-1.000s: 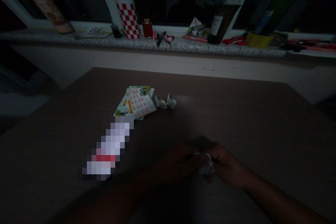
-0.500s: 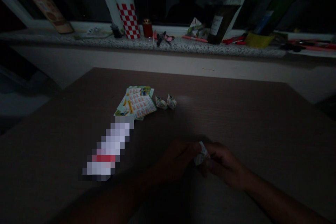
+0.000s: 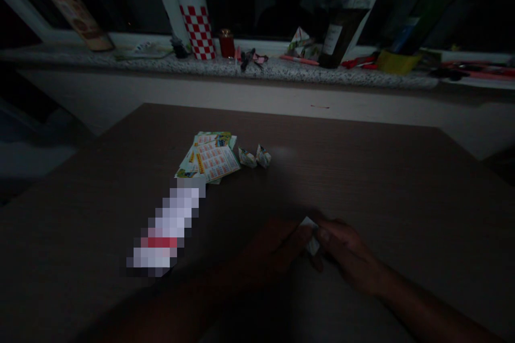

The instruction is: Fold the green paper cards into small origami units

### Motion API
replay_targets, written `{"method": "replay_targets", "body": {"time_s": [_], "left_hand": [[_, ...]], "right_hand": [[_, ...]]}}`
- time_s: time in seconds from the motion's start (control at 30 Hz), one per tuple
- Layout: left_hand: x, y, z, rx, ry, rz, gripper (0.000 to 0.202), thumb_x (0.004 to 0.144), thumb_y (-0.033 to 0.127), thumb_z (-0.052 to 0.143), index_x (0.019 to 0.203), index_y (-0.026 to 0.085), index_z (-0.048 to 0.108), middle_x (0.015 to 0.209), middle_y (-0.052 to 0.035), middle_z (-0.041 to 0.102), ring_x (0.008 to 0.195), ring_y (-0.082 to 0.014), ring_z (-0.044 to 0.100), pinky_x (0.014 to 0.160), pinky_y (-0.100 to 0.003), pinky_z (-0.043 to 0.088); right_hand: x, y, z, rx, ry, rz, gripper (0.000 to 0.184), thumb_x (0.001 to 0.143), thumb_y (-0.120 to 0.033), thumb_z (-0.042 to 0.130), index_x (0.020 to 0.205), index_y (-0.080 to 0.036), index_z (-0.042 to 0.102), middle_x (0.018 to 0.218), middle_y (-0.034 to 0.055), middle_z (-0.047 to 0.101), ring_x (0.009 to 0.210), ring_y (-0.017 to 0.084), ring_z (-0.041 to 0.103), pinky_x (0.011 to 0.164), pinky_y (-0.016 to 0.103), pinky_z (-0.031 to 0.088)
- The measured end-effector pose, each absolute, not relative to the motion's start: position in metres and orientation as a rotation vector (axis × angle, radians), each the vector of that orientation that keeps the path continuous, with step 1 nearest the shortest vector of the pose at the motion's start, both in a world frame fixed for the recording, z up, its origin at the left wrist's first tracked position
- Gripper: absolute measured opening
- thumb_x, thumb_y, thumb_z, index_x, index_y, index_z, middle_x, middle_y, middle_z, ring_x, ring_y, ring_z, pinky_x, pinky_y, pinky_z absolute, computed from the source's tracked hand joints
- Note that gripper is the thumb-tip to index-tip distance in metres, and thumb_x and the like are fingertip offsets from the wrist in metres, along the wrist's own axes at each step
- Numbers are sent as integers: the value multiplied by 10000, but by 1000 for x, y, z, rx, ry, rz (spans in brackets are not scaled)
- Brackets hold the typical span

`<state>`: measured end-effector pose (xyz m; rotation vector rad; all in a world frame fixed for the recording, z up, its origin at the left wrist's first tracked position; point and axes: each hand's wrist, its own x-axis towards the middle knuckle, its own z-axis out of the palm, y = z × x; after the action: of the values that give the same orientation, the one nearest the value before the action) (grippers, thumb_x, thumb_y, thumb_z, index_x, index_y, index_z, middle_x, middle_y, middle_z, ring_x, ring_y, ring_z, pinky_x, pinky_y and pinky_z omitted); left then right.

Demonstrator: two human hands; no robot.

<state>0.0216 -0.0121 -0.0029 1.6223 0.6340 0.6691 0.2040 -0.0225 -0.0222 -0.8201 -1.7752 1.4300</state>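
A small folded piece of printed paper (image 3: pixel 311 246) is pinched between my two hands, low over the table. My left hand (image 3: pixel 277 241) grips it from the left, thumb on top. From the right, my right hand (image 3: pixel 348 252) presses its thumb against the same paper. Fingers cover much of it, so its full shape is hidden. Farther off stand two small folded paper pieces, a left one (image 3: pixel 247 157) and a right one (image 3: pixel 263 156). Beside them lies a loose pile of printed paper sheets (image 3: pixel 217 163).
A blurred-out white and red object (image 3: pixel 173 225) lies on the brown table (image 3: pixel 382 171), left of my hands. Along the granite windowsill (image 3: pixel 161 67) stand a red-checked white bottle (image 3: pixel 198 27), a red jar (image 3: pixel 226 44), a dark container (image 3: pixel 337 35) and a green bottle (image 3: pixel 432 5).
The paper has turned in my fingers and now shows a plainer, diamond-like face. My right thumb has moved up onto it, close to the left thumb. Other things stay put.
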Motion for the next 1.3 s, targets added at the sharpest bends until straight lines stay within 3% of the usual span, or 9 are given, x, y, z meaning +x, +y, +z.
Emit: {"method": "replay_targets", "body": {"time_s": [0.1,0.3,0.5,0.7,0.97,1.3], "left_hand": [[20,-11,-5,1647,597,659,520,983,404,283,817,119,686,751,-44,633,681,-117,546,685,-214,402],[18,-9,-11,1668,716,642,538,966,463,290,691,138,619,567,8,497,510,-89,409,540,-207,338],[20,-11,-10,1653,721,681,468,966,401,339,639,139,549,547,31,429,504,-77,361,497,-198,294],[23,-11,-9,1719,760,690,498,977,399,278,688,134,585,605,4,530,550,-96,446,556,-210,337],[25,-13,-7,1760,815,732,502,966,419,283,650,150,564,605,6,559,543,-101,469,550,-215,336],[26,-11,-3,1826,880,703,430,957,350,303,630,159,507,554,21,485,508,-99,441,526,-212,310]], "right_hand": [[204,-22,-25,-830,-1763,1433,455,983,-441,319,694,-167,539,575,-12,527,510,101,521,507,223,411],[207,-21,-22,-910,-1787,1399,492,984,-450,305,627,-176,503,465,-27,507,440,91,487,478,213,394],[206,-22,-17,-959,-1820,1400,446,979,-459,314,702,-166,507,417,-52,484,345,72,453,391,181,345],[204,-21,-14,-976,-1916,1411,455,985,-421,324,652,-163,496,422,-33,516,364,68,467,412,176,359],[206,-23,-15,-1026,-2009,1240,466,988,-371,342,583,-177,468,394,-45,492,354,67,471,427,177,368],[204,-21,-18,-970,-1958,1357,504,984,-397,347,563,-160,490,428,-25,512,384,64,461,429,180,346]]}}
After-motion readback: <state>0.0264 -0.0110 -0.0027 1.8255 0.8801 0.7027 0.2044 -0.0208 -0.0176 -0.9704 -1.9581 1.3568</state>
